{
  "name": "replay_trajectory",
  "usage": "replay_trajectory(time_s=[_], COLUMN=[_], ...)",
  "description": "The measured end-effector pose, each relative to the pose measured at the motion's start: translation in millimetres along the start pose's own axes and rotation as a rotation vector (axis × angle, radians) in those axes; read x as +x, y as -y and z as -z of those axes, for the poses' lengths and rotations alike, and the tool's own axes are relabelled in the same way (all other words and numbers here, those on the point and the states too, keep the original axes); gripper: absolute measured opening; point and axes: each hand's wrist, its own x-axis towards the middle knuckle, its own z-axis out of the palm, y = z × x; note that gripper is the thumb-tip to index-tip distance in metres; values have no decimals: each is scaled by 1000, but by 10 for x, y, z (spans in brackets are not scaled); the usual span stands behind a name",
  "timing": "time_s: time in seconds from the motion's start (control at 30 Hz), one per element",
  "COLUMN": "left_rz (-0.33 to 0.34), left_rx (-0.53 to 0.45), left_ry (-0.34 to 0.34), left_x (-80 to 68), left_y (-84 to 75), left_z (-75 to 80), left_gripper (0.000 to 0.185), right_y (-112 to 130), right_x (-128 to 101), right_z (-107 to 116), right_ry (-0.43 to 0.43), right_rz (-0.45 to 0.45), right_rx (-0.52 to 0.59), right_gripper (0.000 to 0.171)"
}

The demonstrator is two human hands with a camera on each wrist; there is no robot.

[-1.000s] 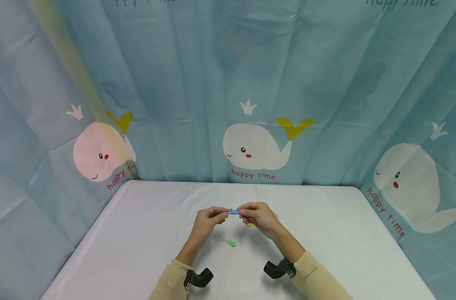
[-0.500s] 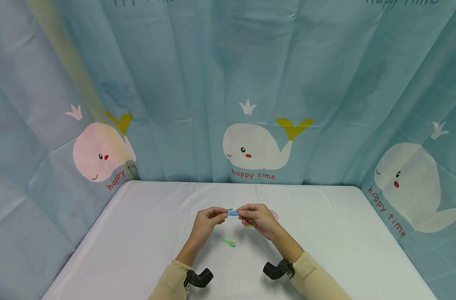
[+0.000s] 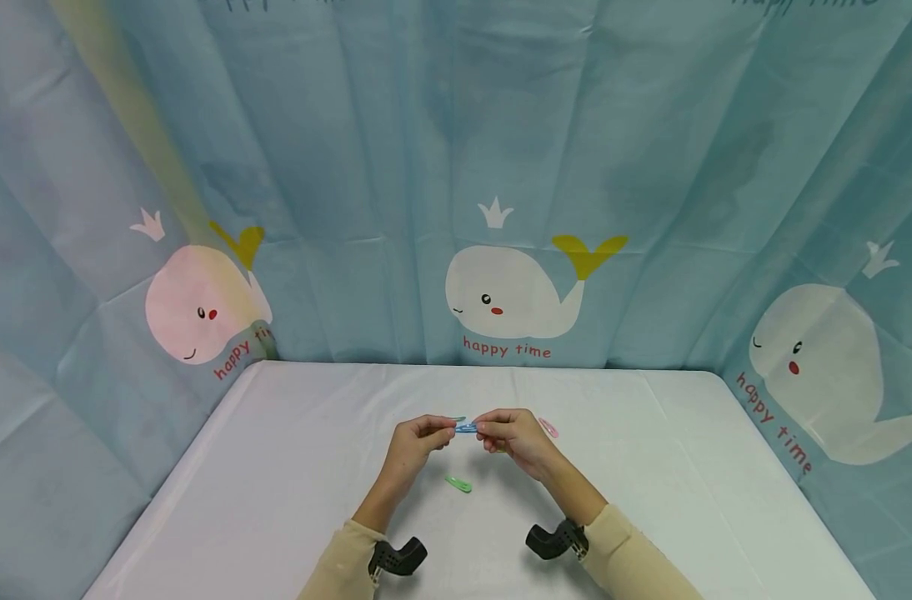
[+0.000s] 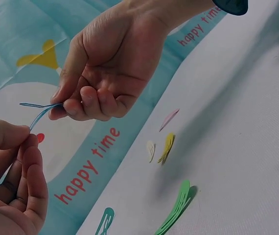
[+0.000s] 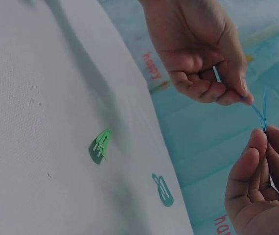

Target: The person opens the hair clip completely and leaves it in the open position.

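White table [image 3: 276, 467], whale curtain [image 3: 501, 167] behind. Green clip [image 3: 458, 483] lay lower centre. Mid-frame I saw left hand [image 3: 417, 439] and right hand [image 3: 514, 435] both pinching blue clip [image 3: 467, 427], one per end, above table. Judged it light, thin, springy; grip ends. Pink clip [image 3: 548, 427] just beyond.

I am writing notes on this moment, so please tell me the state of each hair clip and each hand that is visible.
blue hair clip: in the air, pinched at both ends, snapped open
left hand: pinches one end
right hand: pinches the other end
green hair clip: flat on table
pink hair clip: flat on table
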Motion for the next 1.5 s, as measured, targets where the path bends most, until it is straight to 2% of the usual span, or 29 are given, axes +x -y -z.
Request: replay_trajectory(time_s=[0.23, 0.77, 1.03, 1.3, 1.5], left_rz=[8, 69, 89, 105, 112], left_rx=[15, 36, 79, 112, 167], left_ry=[-3, -26, -42, -71, -65], left_x=[-2, 67, 166, 260, 272], left_y=[7, 14, 90, 186, 267], left_z=[7, 64, 127, 191, 237], left_gripper=[28, 17, 18, 18, 16], right_y=[-1, 11, -22, -99, -198], right_x=[13, 126, 229, 356, 423], right_z=[-8, -15, -69, -134, -191], right_ry=[-22, -75, -83, -109, -149], right_rz=[15, 48, 64, 61, 46], right_rx=[-55, -210, -296, -312, -339], right_gripper=[22, 21, 22, 18, 15])
